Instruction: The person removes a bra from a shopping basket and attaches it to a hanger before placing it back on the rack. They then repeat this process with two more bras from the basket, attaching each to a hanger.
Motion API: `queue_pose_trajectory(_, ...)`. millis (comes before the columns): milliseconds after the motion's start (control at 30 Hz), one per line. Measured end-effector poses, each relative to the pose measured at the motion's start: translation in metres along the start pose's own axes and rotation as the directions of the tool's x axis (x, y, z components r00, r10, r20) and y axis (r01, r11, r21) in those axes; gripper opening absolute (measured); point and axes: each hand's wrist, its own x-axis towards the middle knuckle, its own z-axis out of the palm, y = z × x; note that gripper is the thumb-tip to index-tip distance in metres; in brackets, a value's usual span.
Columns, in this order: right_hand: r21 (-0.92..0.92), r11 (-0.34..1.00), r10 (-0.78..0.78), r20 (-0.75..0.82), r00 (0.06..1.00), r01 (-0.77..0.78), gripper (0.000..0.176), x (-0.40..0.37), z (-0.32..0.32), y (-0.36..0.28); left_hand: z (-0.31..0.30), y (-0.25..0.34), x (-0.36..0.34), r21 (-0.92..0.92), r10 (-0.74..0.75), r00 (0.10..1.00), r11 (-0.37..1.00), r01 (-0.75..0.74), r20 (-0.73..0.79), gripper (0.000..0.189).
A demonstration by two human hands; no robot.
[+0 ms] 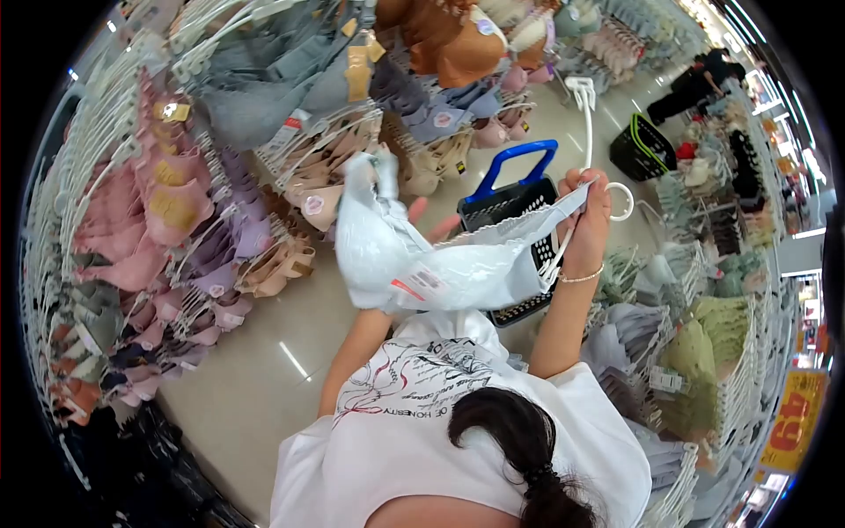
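A pale blue bra (466, 264) with a white and red tag hangs stretched in front of my chest. My right hand (594, 216) is closed around one end of its strap together with a white hanger (588, 123). The hanger's long arm rises above the fist, and a ring sticks out to the right. Behind the cups is my left hand (431, 222), mostly hidden; its visible fingers are stretched and apart. Whether the palm touches the fabric cannot be seen.
A black shopping basket (502, 211) with a blue handle stands on the floor ahead. Racks of pink bras (145, 202) line the left, and green bras (704, 352) hang at right. Farther off, a person (700, 84) in dark clothes stands near a green-rimmed basket (641, 148).
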Motion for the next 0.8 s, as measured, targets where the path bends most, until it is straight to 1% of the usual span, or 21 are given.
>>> queue_pose_trajectory(33,-0.007,1.000,-0.010,-0.016,1.000,0.009,0.022,-0.002,-0.010,-0.002,-0.001,-0.001,-0.001,-0.008,-0.018,1.000,1.000,0.018,-0.002,0.050)
queue_pose_trajectory(100,0.021,0.999,-0.044,-0.072,0.996,0.046,0.021,-0.009,-0.022,-0.004,-0.002,0.002,-0.006,-0.048,-0.042,0.999,0.998,0.042,0.001,0.059)
queue_pose_trajectory(133,0.054,0.997,-0.046,-0.093,0.995,0.051,0.022,-0.011,-0.024,-0.002,0.002,-0.003,-0.009,0.017,-0.036,0.998,0.999,0.037,-0.061,0.058)
queue_pose_trajectory(167,0.055,0.998,-0.025,-0.164,0.986,0.034,0.021,-0.014,-0.024,0.000,0.007,-0.006,-0.010,0.008,-0.053,0.996,0.999,0.054,-0.070,0.058)
queue_pose_trajectory(233,0.120,0.993,0.000,-0.144,0.990,0.017,0.021,-0.017,-0.027,0.006,0.012,-0.011,-0.011,-0.110,-0.204,0.951,0.977,0.183,-0.232,0.063)
queue_pose_trajectory(267,0.011,1.000,0.012,-0.277,0.961,-0.009,0.022,-0.022,-0.022,0.011,-0.002,-0.011,-0.017,-0.125,-0.261,0.942,0.963,0.239,-0.210,0.064)
queue_pose_trajectory(300,-0.144,0.987,0.010,-0.418,0.908,-0.077,0.022,-0.025,-0.014,0.012,-0.006,-0.009,-0.020,-0.110,-0.213,0.954,0.975,0.193,-0.211,0.064)
queue_pose_trajectory(333,0.005,0.999,0.048,-0.298,0.953,-0.049,0.022,-0.023,-0.028,0.019,-0.006,-0.007,-0.024,-0.051,-0.220,0.948,0.976,0.214,-0.229,0.064)
queue_pose_trajectory(367,-0.033,0.999,-0.005,-0.342,0.940,-0.007,0.022,-0.023,-0.027,0.029,-0.006,-0.002,-0.029,0.010,-0.215,0.943,0.974,0.225,-0.255,0.065)
queue_pose_trajectory(400,0.047,0.998,0.061,-0.404,0.913,-0.045,0.023,-0.020,-0.021,0.033,-0.003,0.003,-0.035,-0.144,-0.182,0.973,0.976,0.161,-0.141,0.055)
queue_pose_trajectory(433,0.018,0.998,0.062,-0.474,0.878,-0.060,0.022,-0.019,-0.009,0.037,-0.004,0.008,-0.039,-0.120,-0.110,0.983,0.988,0.093,-0.145,0.055)
queue_pose_trajectory(467,0.141,0.987,0.122,-0.349,0.929,-0.077,0.020,-0.017,-0.011,0.044,-0.009,0.014,-0.043,-0.028,-0.092,0.978,0.996,0.089,-0.187,0.061)
queue_pose_trajectory(500,0.152,0.984,0.151,-0.409,0.900,-0.095,0.018,-0.013,-0.005,0.052,-0.013,0.020,-0.047,0.063,-0.072,0.970,0.994,0.088,-0.232,0.068)
queue_pose_trajectory(533,0.152,0.979,0.178,-0.333,0.926,-0.133,0.021,-0.010,-0.013,0.062,-0.017,0.024,-0.055,-0.067,-0.040,0.982,0.997,0.028,-0.182,0.066)
queue_pose_trajectory(567,0.150,0.974,0.206,-0.255,0.945,-0.172,0.023,-0.006,-0.019,0.072,-0.022,0.026,-0.062,-0.047,0.029,0.983,0.998,-0.038,-0.181,0.066)
queue_pose_trajectory(600,0.159,0.967,0.237,-0.259,0.937,-0.201,0.023,-0.003,-0.011,0.081,-0.029,0.025,-0.068,-0.012,0.110,0.974,0.993,-0.115,-0.198,0.064)
queue_pose_trajectory(633,0.170,0.958,0.270,-0.259,0.927,-0.231,0.023,0.000,-0.004,0.086,-0.028,0.023,-0.074,0.028,0.195,0.957,0.981,-0.194,-0.212,0.063)
queue_pose_trajectory(667,0.083,0.963,0.268,-0.324,0.907,-0.255,0.023,0.001,0.009,0.095,-0.018,0.025,-0.082,0.036,0.282,0.935,0.959,-0.281,-0.214,0.059)
queue_pose_trajectory(700,0.204,0.933,0.326,-0.135,0.936,-0.296,0.022,0.004,0.002,0.108,-0.015,0.025,-0.091,0.057,0.353,0.911,0.935,-0.349,-0.211,0.059)
queue_pose_trajectory(767,0.215,0.879,0.462,-0.158,0.872,-0.426,0.021,0.004,0.017,0.122,-0.011,0.023,-0.105,0.127,0.525,0.821,0.851,-0.509,-0.224,0.058)
queue_pose_trajectory(800,0.194,0.855,0.506,-0.105,0.856,-0.481,0.020,0.003,0.020,0.133,-0.011,0.023,-0.112,0.146,0.596,0.771,0.802,-0.579,-0.222,0.058)
